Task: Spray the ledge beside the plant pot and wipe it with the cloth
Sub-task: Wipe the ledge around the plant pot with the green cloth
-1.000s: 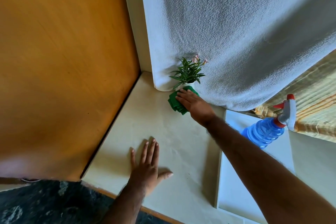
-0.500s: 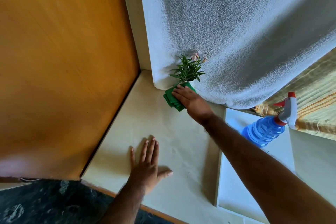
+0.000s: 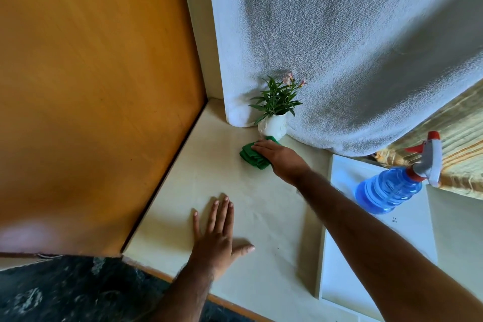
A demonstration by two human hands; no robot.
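A cream ledge (image 3: 198,191) runs from the near edge to a back corner. A small white plant pot (image 3: 273,127) with green leaves and pink buds stands there against the curtain. My right hand (image 3: 281,155) presses flat on a folded green cloth (image 3: 252,157) just in front of the pot, fingers pointing left. My left hand (image 3: 218,236) rests flat on the ledge nearer to me, fingers spread, holding nothing. A blue spray bottle (image 3: 389,189) with a white and red trigger stands to the right on a white sill.
A white textured curtain (image 3: 339,47) hangs over the back of the ledge. An orange wooden panel (image 3: 91,86) walls the left side. A raised white sill (image 3: 347,264) borders the ledge on the right. A dark patterned floor (image 3: 65,293) shows below.
My right hand has slid the cloth down and away from the pot, so the white pot now shows. The left hand and the bottle have stayed put.
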